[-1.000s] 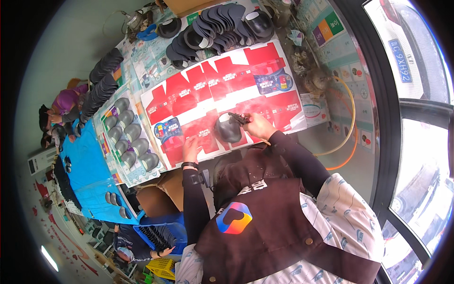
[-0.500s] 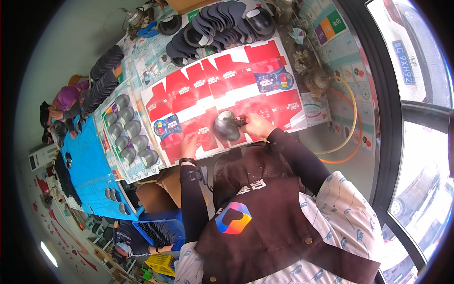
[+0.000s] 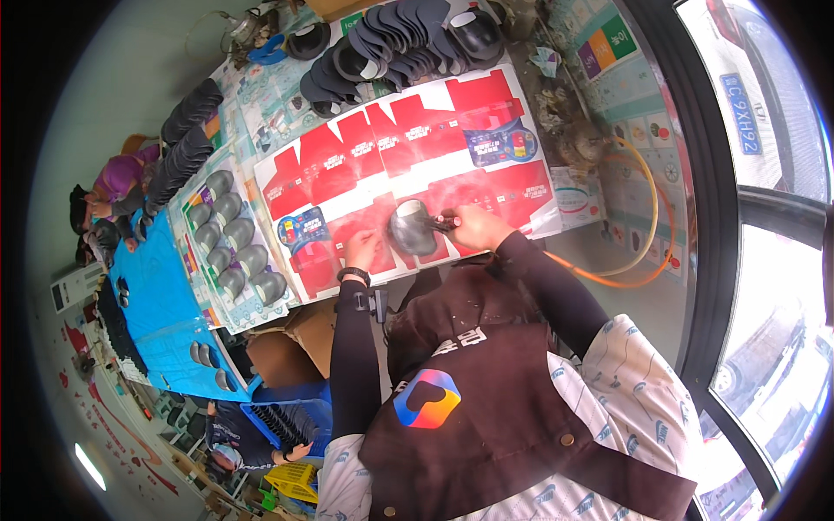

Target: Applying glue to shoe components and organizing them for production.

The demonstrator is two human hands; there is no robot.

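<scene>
We steady grey dome-shaped shoe piece (image 3: 412, 227) with left hand (image 3: 363, 249); right hand (image 3: 473, 227) clamps red-handled tool (image 3: 441, 222). Risk, we judge: tool slips, smearing red flat cardboard sheets (image 3: 417, 165).

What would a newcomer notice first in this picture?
First, the large red flattened cartons spread over the middle of the table. On them, the left hand steadies a grey curved piece while the right hand holds a small tool against it. Rows of dark pieces lie at the far edge.
</scene>
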